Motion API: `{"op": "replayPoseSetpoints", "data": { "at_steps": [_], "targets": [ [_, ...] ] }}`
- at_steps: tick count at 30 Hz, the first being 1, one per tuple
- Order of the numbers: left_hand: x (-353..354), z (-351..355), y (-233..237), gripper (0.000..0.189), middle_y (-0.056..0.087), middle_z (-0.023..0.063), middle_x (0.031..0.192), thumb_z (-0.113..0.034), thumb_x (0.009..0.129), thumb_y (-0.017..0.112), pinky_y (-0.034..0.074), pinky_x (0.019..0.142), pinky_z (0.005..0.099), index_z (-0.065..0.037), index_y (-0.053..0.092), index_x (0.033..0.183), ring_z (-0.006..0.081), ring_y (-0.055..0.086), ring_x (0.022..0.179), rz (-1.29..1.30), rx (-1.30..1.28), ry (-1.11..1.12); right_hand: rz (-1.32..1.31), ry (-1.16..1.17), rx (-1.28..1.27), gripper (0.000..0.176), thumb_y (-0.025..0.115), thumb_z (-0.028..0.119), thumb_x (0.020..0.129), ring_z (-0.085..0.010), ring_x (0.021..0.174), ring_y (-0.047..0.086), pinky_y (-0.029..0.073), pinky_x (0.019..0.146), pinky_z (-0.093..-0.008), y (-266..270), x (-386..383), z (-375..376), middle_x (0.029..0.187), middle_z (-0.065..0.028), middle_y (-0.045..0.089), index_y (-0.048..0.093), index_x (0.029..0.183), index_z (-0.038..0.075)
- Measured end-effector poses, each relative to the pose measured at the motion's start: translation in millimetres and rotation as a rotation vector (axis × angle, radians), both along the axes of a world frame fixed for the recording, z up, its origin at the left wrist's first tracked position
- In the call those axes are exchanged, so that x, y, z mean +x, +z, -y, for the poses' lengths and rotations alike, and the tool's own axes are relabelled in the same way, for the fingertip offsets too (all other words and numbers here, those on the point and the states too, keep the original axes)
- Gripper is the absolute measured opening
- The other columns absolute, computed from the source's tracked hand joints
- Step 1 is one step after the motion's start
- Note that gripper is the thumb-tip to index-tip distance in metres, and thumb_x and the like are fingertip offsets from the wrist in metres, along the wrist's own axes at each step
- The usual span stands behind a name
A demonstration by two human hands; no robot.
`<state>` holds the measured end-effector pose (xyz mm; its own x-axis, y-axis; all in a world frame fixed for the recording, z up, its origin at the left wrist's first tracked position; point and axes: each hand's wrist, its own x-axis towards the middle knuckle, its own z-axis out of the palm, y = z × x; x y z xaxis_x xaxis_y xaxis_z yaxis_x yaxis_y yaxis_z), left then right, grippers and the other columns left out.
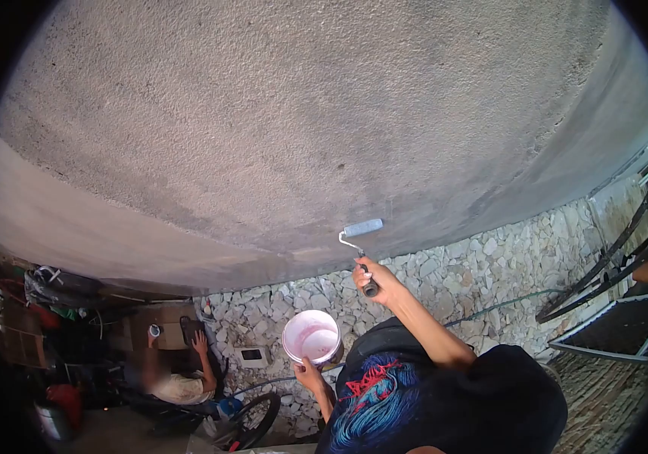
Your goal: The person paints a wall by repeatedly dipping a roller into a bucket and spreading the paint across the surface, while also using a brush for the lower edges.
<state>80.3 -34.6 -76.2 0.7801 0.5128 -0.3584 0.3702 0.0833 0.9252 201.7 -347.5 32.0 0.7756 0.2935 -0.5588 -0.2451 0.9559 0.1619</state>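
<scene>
My right hand (378,280) is wrapped round the dark handle of a paint roller (363,227). The roller's pale blue-grey sleeve lies against the lower part of a rough grey wall (324,129), where the surface looks darker and damp. Lower and to the left, my left hand (310,375) grips the near rim of a white bucket (312,316). A whitish liquid with pinkish marks on the inner wall shows inside the bucket. The fingers under the rim are partly hidden.
Broken pale stones (452,272) cover the ground along the wall. A green hose (505,305) crosses them at right, near a metal-framed panel (619,325). At lower left another person (184,386) sits near a wheel (257,420), holding a cup.
</scene>
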Motion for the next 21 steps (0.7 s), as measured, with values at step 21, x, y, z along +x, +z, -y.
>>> {"op": "replayPoseSetpoints", "data": {
  "at_steps": [21],
  "targets": [
    [5,-21,41,0.014,0.057,0.008,0.093,-0.019,0.091,0.052,0.054,0.069,0.0351,-0.007,0.046,0.09,0.0174,0.059,0.084,0.03,-0.114,0.049,0.013,-0.005,-0.229,0.019,0.054,0.015,0.093,-0.0084,0.048,0.04,0.036,0.042,-0.0237,51,-8,-35,0.062,-0.0019,0.042,0.04,0.081,0.007]
  ]
}}
